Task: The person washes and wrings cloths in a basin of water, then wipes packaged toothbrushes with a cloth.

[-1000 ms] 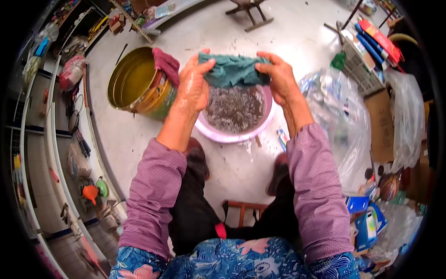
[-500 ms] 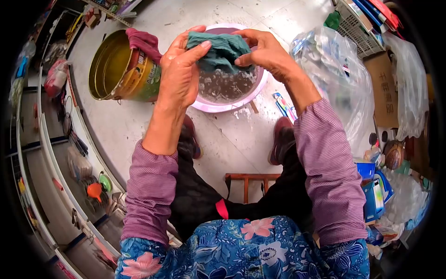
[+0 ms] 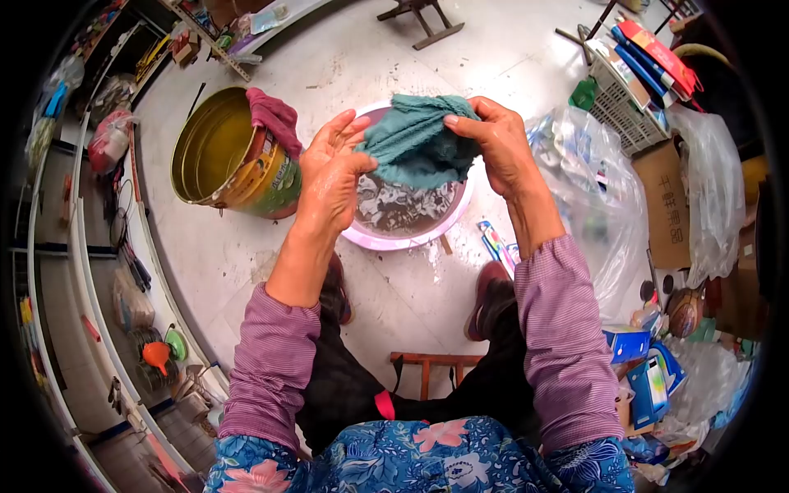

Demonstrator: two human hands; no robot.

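Pale, speckled flooring (image 3: 403, 287) with small wet marks was the surface on which most things stood. Along the left side ran white shelves (image 3: 80, 283) with small goods. On the right lay a large clear plastic bag (image 3: 596, 214) with things packed inside, and near it were a brown cardboard box (image 3: 664, 209) and a grey plastic crate (image 3: 633, 115). One yellow-green metal bucket (image 3: 275, 187), with a dark red cloth (image 3: 277, 121) hanging over its rim, stood to the left of a round pale-purple plastic basin (image 3: 404, 241). Murky, foamy water (image 3: 403, 209) lay in the basin.

Above this water was a crumpled blue-green cloth (image 3: 423, 144). The right hand (image 3: 503, 154) pinched its upper right corner between thumb and fingers. The left hand (image 3: 331, 177) was quite open, with its fingers spread; its thumb reached the left edge of the cloth, but I could not tell whether it pressed there.

In my judgement, the step in hand was the spreading of the cloth. The next move would call for closing the left fingers on the loose edge, while the right hand should keep its pinch.
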